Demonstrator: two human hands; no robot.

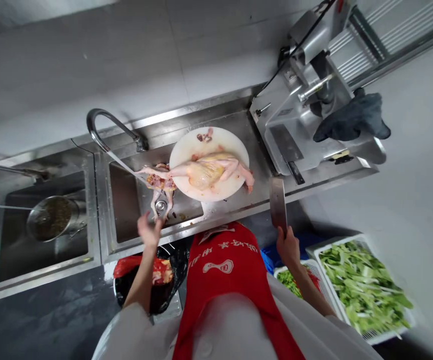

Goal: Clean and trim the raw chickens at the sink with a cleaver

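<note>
A plucked whole chicken point(211, 172) lies on a round white cutting board point(235, 145) that rests across the right part of the sink. One of its legs reaches past the board's left edge. In the basin below, under the running faucet point(113, 120), a second opened chicken carcass point(160, 181) hangs with its legs toward the drain. My left hand point(150, 230) is at the sink's front edge, close to those legs, fingers apart; whether it touches them I cannot tell. My right hand point(288, 246) grips the handle of a cleaver point(278, 202), its blade pointing away from me.
Right of the board stands a metal slicing machine point(295, 115) with a dark glove point(355, 120) and another cleaver point(286, 145) on it. A left basin holds a metal pot point(74, 212). Below are a black-lined bin point(179, 270) and a crate of leafy greens point(366, 285).
</note>
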